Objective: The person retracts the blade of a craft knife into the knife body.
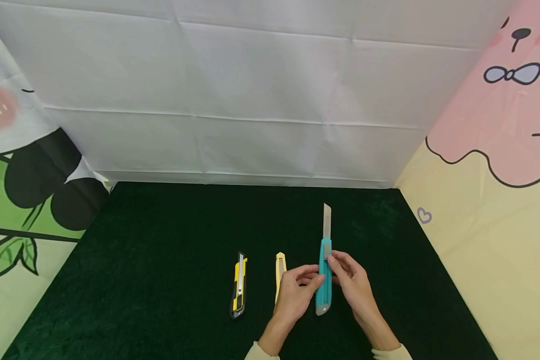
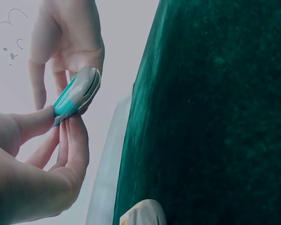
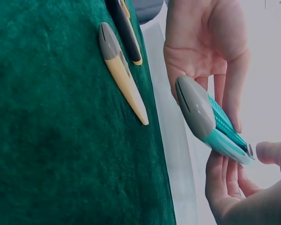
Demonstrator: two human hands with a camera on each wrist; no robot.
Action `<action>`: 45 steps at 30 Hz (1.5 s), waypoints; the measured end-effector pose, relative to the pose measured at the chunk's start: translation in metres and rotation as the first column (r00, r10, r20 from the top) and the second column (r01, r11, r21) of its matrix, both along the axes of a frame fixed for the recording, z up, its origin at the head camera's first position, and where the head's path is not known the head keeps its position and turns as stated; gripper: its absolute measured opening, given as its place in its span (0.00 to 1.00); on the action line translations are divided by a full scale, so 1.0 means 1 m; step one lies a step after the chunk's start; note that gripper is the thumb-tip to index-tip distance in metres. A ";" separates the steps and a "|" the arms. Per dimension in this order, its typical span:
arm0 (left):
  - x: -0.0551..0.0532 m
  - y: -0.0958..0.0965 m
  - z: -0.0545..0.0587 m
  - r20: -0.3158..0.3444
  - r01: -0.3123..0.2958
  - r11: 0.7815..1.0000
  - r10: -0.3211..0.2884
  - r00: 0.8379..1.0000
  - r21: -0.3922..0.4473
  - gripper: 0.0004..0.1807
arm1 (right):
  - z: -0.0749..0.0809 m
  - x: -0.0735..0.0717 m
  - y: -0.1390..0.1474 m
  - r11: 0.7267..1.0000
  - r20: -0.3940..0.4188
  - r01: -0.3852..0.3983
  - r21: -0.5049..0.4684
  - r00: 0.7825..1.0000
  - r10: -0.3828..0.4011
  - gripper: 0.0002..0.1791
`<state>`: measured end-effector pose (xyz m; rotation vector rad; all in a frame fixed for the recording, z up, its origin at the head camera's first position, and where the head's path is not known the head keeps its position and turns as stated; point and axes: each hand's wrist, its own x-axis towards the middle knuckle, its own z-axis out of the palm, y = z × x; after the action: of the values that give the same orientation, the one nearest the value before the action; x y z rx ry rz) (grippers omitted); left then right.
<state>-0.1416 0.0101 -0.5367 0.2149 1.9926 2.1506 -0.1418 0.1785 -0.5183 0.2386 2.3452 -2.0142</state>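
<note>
A teal utility knife [image 1: 323, 287] with a grey end cap is held upright between both hands, its long blade [image 1: 327, 220] extended and pointing away. My left hand [image 1: 293, 294] pinches the lower handle between thumb and fingers. On the other side my right hand [image 1: 359, 292] holds the handle higher up, fingertips behind it and thumb right at the metal slider [image 3: 250, 150]. The right wrist view shows the grey end cap [image 3: 195, 105] closest to the camera. Left of the hands lies a pale yellow utility knife [image 1: 280, 270], partly hidden by the left hand.
Farther left, a black and yellow utility knife [image 1: 239, 286] lies on the dark green cloth-covered table [image 1: 162, 260]. A white sheet [image 1: 261, 100] hangs behind, with printed cartoon curtains at the left [image 1: 36, 190] and right [image 1: 486, 250] sides.
</note>
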 end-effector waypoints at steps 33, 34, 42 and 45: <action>0.004 0.007 -0.009 0.031 0.006 0.999 -0.005 0.999 -0.031 0.13 | 0.008 -0.011 -0.002 0.997 -0.069 0.027 0.068 0.997 -0.022 0.22; 0.004 0.007 -0.010 0.034 0.005 1.000 -0.004 0.999 -0.030 0.13 | 0.007 -0.011 -0.002 0.998 -0.072 0.023 0.060 0.997 -0.018 0.21; 0.004 0.008 -0.011 0.046 0.001 1.000 -0.002 0.999 0.006 0.13 | 0.007 -0.011 -0.002 0.998 -0.086 0.001 0.065 0.996 0.005 0.19; 0.005 0.007 -0.012 0.055 0.001 1.000 -0.002 0.998 0.014 0.13 | 0.005 -0.011 -0.002 0.998 -0.098 -0.004 0.066 0.995 0.011 0.17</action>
<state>-0.1369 0.0174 -0.5483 0.1575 1.9467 2.1463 -0.1532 0.1767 -0.5128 0.1356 2.4692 -1.9917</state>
